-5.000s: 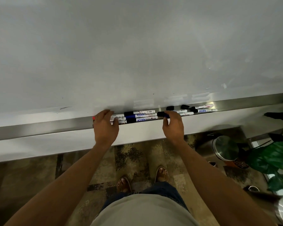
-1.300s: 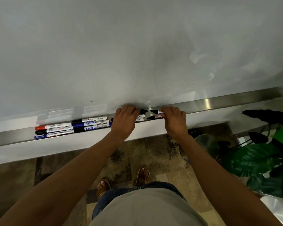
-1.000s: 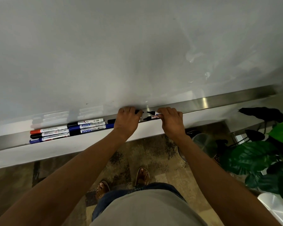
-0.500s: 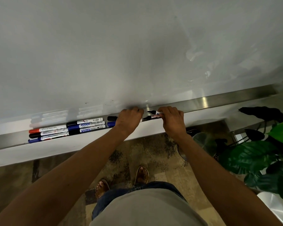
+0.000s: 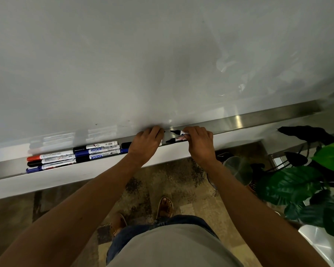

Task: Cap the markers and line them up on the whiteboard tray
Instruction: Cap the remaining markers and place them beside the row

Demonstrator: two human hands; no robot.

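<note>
Several capped markers [image 5: 75, 156] in red, black and blue lie in rows on the left part of the steel whiteboard tray [image 5: 258, 118]. My right hand [image 5: 200, 144] pinches an uncapped black marker [image 5: 179, 132] just above the tray, tip pointing left. A second uncapped black marker [image 5: 175, 140] lies on the tray below it. My left hand [image 5: 147, 144] is curled over the tray a short gap left of that tip, and a black cap [image 5: 163, 131] peeks from its fingertips. It hides part of another marker. A loose black cap [image 5: 126, 145] lies beside that wrist.
The whiteboard [image 5: 162, 64] fills the upper view. A green leafy plant [image 5: 307, 182] stands at the right, beside a round metal bin lid [image 5: 239, 170]. My sandalled feet are on patterned flooring [image 5: 181, 180] below the tray.
Since five seconds ago my hands have moved right, from the lined-up markers to the uncapped ones. In the last second the held marker's tip and my left fingertips have drawn slightly closer.
</note>
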